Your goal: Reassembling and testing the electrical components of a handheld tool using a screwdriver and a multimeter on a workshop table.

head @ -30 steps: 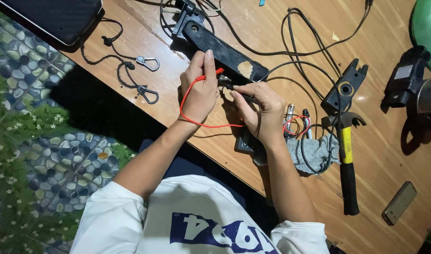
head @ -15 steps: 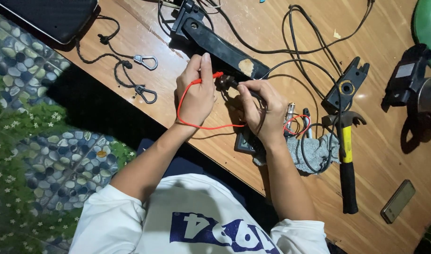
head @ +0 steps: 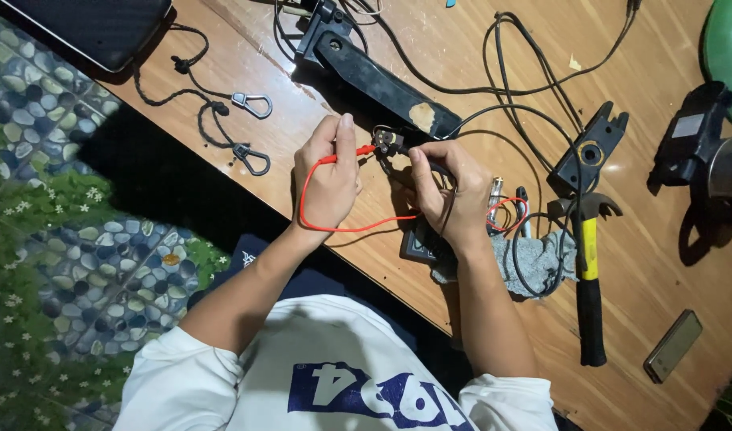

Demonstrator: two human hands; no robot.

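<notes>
Red wire [head: 358, 227] loops from the left hand [head: 328, 179] under the wrist and runs across toward the right hand [head: 446, 195]. The left fingers [head: 344, 144] are pinched shut on the red tip of that wire, and the tip points toward three o'clock. Right there, touching the tip or just beside it, sits a small black part [head: 386, 140]. It is too small to tell what kind of part it is. The right fingers [head: 420, 172] are curled closed around this part from the three o'clock side, and they seem to hold a thin black lead too.

So the small part lies between the two hands, at three o'clock from the left fingers and at nine o'clock from the right ones. Both hands are about as near to it. The wire tip lies along the nine-to-three line, straight at the part.

The hands work over a wooden surface [head: 478, 56]. At twelve o'clock from them lies a long black bar [head: 378, 76]. A hammer [head: 587, 271] with a yellow and black handle lies at four o'clock from the right hand, next to a grey cloth [head: 534, 259]. Black pliers [head: 589, 152] lie at three o'clock. Two silver clips [head: 252, 104] on a black cord lie at ten o'clock.
</notes>
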